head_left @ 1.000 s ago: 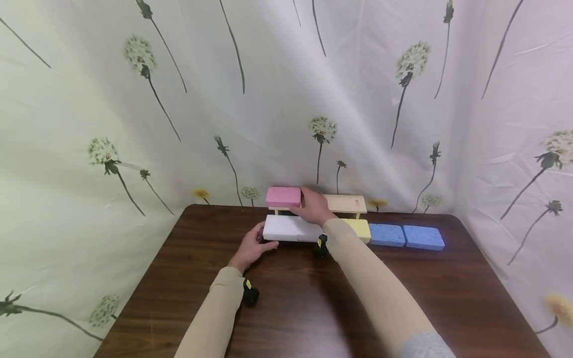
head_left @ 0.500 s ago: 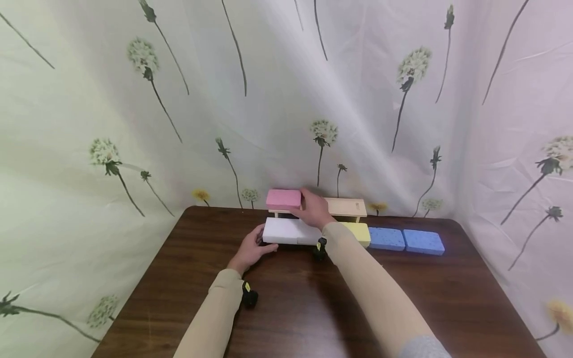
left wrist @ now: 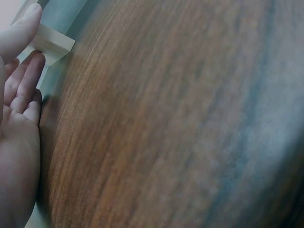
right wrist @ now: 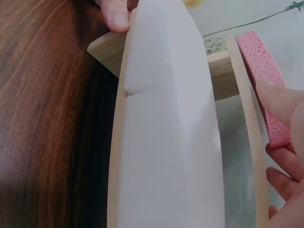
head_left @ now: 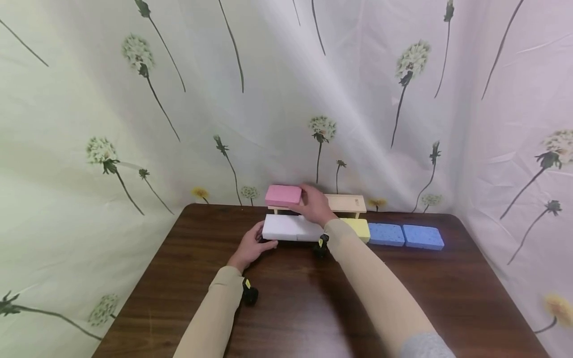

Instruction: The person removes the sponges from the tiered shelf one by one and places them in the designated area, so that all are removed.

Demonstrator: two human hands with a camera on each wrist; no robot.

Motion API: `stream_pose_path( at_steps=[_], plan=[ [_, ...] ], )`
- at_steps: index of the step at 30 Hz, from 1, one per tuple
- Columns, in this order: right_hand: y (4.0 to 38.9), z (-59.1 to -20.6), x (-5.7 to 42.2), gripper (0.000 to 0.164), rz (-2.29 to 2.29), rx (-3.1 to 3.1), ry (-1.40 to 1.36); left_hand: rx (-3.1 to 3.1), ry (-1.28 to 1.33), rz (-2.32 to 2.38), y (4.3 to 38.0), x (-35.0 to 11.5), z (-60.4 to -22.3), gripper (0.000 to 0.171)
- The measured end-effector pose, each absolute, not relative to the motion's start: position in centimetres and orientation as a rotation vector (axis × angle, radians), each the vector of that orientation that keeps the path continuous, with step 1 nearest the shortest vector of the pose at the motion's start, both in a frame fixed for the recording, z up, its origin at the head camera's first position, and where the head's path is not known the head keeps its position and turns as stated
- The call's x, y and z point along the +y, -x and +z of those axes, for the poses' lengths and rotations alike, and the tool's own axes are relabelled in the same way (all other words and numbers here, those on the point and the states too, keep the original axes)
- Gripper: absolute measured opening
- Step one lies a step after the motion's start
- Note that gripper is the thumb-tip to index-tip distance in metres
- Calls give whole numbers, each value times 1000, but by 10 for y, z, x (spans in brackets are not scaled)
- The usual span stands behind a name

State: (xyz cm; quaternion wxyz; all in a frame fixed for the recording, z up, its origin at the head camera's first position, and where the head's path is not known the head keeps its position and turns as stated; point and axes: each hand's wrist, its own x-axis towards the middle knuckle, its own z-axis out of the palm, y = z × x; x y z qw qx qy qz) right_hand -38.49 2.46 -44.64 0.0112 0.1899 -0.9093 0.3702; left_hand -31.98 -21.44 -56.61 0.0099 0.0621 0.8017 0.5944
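Observation:
In the head view a pink sponge (head_left: 283, 195) sits at the left end of the upper shelf of a pale wooden two-tier rack (head_left: 346, 203). My right hand (head_left: 315, 206) grips it by its right end, thumb on the near side. White sponges (head_left: 282, 227) line the lower shelf, and a yellow sponge (head_left: 358, 228) is farther right, partly behind my right sleeve. At the left end of that lower shelf, my left hand (head_left: 249, 248) holds the rack, its thumb along the front edge. The right wrist view shows the pink sponge (right wrist: 263, 71) between thumb and fingers.
Two blue sponges (head_left: 386, 234) continue the row to the right of the yellow one. Everything stands near the back edge of the dark brown wooden table (head_left: 286, 298). A dandelion-print curtain (head_left: 277, 124) hangs right behind the rack.
The head view tilts slightly and comes back. Both hands keep their places; the pink sponge has barely shifted.

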Motion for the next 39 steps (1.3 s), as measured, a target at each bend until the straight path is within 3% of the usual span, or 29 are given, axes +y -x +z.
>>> stream_pose_path(
  at_steps=[4, 11, 26, 39],
  plan=[
    [383, -444, 30, 73, 1196, -2819, -612, 2507, -210, 1830, 309, -211, -545, 79],
    [385, -445, 39, 76, 1196, -2817, -647, 2536, -204, 1875, 320, -215, -568, 77],
    [372, -437, 60, 69, 1181, -2776, -718, 2542, -211, 1874, 320, -214, -569, 76],
    [357, -431, 94, 78, 1166, -2806, -709, 2554, -179, 1848, 320, -213, -566, 77]
  ],
)
